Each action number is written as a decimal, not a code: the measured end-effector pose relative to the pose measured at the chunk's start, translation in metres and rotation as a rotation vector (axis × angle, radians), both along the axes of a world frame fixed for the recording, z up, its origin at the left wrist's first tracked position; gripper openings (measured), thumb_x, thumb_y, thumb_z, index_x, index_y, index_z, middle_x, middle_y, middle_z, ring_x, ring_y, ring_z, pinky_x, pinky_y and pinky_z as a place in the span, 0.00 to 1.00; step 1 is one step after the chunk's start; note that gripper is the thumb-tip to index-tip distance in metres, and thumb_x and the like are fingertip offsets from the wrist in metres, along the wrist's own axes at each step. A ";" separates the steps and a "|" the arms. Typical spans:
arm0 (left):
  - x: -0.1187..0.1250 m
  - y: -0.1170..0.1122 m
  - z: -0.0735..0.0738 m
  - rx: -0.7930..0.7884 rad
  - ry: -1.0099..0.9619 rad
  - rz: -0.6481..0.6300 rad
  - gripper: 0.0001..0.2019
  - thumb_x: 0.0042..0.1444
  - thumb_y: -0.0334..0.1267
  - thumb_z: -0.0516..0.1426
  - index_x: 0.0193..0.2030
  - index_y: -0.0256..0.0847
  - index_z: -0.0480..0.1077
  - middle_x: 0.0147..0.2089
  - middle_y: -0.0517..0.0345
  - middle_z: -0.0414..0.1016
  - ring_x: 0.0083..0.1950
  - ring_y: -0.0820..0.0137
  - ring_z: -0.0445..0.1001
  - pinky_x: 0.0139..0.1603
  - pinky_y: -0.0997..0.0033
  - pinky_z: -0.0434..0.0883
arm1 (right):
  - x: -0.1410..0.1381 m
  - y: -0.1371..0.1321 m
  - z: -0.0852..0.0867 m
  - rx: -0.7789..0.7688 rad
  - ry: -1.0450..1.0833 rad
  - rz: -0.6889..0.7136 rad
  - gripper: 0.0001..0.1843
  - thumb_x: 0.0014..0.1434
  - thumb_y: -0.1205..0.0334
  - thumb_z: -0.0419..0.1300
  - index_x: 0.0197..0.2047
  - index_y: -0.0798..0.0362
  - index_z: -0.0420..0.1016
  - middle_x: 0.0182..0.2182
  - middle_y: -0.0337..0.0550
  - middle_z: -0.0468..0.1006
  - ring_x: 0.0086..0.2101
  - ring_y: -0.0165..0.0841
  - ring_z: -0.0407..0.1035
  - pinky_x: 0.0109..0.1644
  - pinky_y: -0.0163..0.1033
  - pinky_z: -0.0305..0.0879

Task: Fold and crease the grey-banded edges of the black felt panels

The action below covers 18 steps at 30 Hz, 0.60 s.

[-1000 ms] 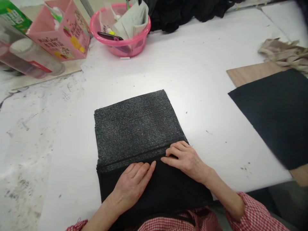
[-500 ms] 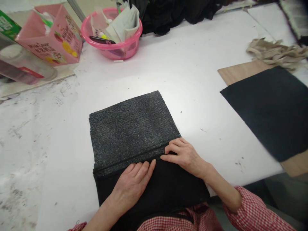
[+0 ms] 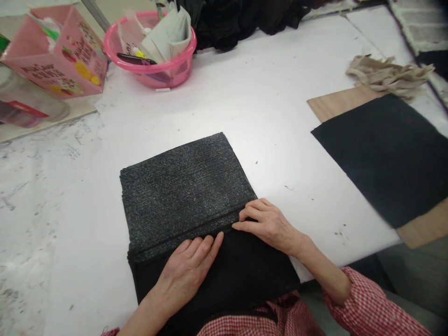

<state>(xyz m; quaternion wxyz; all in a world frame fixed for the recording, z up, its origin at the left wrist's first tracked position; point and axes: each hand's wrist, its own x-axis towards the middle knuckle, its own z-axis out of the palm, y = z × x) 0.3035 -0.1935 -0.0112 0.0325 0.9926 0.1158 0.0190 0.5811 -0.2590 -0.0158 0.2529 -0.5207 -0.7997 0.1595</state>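
At lower centre, my flattish left hand and half-curled right hand had barely moved on the grey-speckled black rectangular cloth, grip unclear; work seemed paused.

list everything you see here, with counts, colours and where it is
table: 1, white, underneath
speckled fabric stack: 1, dark grey, centre
black fabric: 1 visible piece, black, near side of stack
basin: 1, pink, upper left
papers: several, whitish, in basin
carton: 1, pink, left of basin
container: at least 1, translucent with red, left edge
cloth heap: 1, black, top
beige cloth: 1, beige, upper right
board: apparently 1, light brown, right
panel: 1, dark, on board
sleeves: 2, red-white check, bottom
left hand, right hand: 2, bare, on fabric
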 end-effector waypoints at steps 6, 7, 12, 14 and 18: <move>0.000 0.001 -0.001 -0.003 -0.009 -0.010 0.24 0.66 0.24 0.44 0.68 0.29 0.57 0.51 0.46 0.72 0.45 0.65 0.70 0.45 0.63 0.68 | -0.004 0.003 0.000 0.014 -0.024 -0.007 0.08 0.69 0.62 0.56 0.46 0.49 0.76 0.37 0.40 0.75 0.42 0.33 0.65 0.46 0.41 0.60; 0.000 0.001 0.000 -0.005 -0.006 -0.012 0.24 0.66 0.23 0.44 0.68 0.29 0.56 0.51 0.46 0.72 0.45 0.65 0.70 0.45 0.63 0.68 | -0.004 0.003 0.000 0.013 -0.025 -0.004 0.08 0.69 0.63 0.55 0.45 0.49 0.76 0.37 0.40 0.74 0.41 0.33 0.64 0.46 0.41 0.59; 0.002 0.002 0.001 -0.018 0.049 -0.021 0.25 0.65 0.23 0.43 0.69 0.29 0.54 0.51 0.46 0.72 0.45 0.65 0.69 0.45 0.63 0.68 | -0.003 0.004 0.000 0.014 -0.036 0.029 0.08 0.69 0.64 0.55 0.45 0.48 0.76 0.37 0.39 0.73 0.41 0.32 0.64 0.48 0.42 0.59; 0.004 0.002 0.002 -0.017 0.067 -0.025 0.26 0.65 0.22 0.42 0.69 0.30 0.54 0.51 0.47 0.72 0.44 0.65 0.69 0.44 0.63 0.68 | -0.003 0.003 0.000 0.022 -0.053 0.040 0.08 0.68 0.65 0.56 0.47 0.47 0.76 0.38 0.39 0.74 0.42 0.32 0.64 0.48 0.42 0.59; 0.008 0.001 0.003 -0.003 0.049 -0.021 0.25 0.65 0.22 0.42 0.68 0.30 0.56 0.50 0.48 0.72 0.46 0.64 0.69 0.46 0.62 0.67 | -0.003 0.001 0.001 0.046 -0.095 0.057 0.09 0.68 0.66 0.56 0.48 0.48 0.75 0.38 0.39 0.74 0.42 0.33 0.65 0.47 0.42 0.60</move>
